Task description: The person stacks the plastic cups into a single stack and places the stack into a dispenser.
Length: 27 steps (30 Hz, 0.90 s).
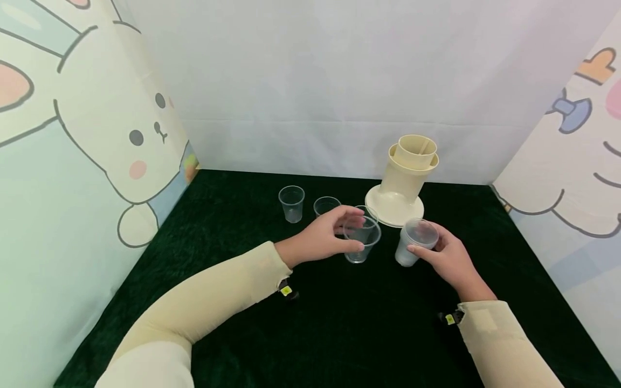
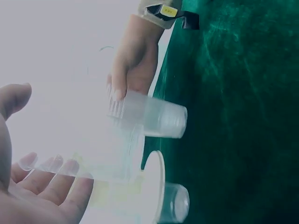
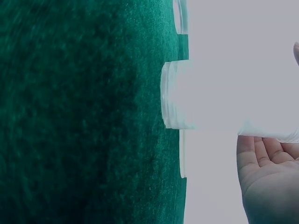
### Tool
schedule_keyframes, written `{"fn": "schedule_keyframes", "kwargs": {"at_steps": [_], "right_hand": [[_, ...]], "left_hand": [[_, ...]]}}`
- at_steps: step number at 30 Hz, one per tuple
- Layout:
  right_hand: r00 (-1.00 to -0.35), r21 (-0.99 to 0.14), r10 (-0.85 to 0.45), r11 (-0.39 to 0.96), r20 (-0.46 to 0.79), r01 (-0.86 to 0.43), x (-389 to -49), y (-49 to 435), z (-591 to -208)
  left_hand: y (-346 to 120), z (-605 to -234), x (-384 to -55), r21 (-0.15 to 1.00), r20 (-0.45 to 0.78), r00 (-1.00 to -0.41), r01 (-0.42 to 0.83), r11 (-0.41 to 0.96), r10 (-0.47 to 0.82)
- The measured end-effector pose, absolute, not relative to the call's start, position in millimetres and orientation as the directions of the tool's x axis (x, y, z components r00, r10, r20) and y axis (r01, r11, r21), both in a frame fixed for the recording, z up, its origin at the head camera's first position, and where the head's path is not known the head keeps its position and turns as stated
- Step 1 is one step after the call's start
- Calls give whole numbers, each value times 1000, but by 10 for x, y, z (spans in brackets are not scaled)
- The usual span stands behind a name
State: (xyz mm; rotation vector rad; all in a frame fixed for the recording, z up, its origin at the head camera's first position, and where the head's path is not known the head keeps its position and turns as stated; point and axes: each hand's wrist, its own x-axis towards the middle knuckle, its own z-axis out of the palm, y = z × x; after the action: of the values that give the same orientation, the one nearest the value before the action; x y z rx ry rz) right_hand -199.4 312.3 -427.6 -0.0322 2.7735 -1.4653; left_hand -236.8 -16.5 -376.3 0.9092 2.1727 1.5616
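We're seeing, L to R, two cups [image 1: 292, 206] standing on cloth [image 1: 335, 328]; L hand [image 1: 322, 238] curving loosely open w/ 3rd cup [image 1: 357, 254] btwn thumb & fingers, contact unclear; stand [image 1: 401, 186] rising bhd; R hand [image 1: 452, 260] gripping cup stack [image 1: 405, 254].

Operator, item one: your single cup [image 1: 358, 253] is clear plastic, tapering from a wide rim to a narrower base, held mouth up in your left hand [image 1: 327, 236]. Item two: your cup stack [image 1: 406, 252] is nested clear cups, rims closely spaced, mouths up, gripped in your right hand [image 1: 452, 262], apart from item one. Whether the stack's base touches the counter [image 1: 339, 328] cannot be confirmed.
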Motion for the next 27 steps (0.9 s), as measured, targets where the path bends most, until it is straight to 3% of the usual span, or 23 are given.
{"fn": "schedule_keyframes", "kwargs": {"at_steps": [11,27], "right_hand": [[-999,-815,-30,578,30,-42,-1996,3144,-4309],[-999,-801,-32,598,8,-26,-1978,3136,-4257]], "left_hand": [[325,-3595,-2414,915,153,-666,375,150,730],[794,-3279,-2631,931,195,-702,353,97,684]]}}
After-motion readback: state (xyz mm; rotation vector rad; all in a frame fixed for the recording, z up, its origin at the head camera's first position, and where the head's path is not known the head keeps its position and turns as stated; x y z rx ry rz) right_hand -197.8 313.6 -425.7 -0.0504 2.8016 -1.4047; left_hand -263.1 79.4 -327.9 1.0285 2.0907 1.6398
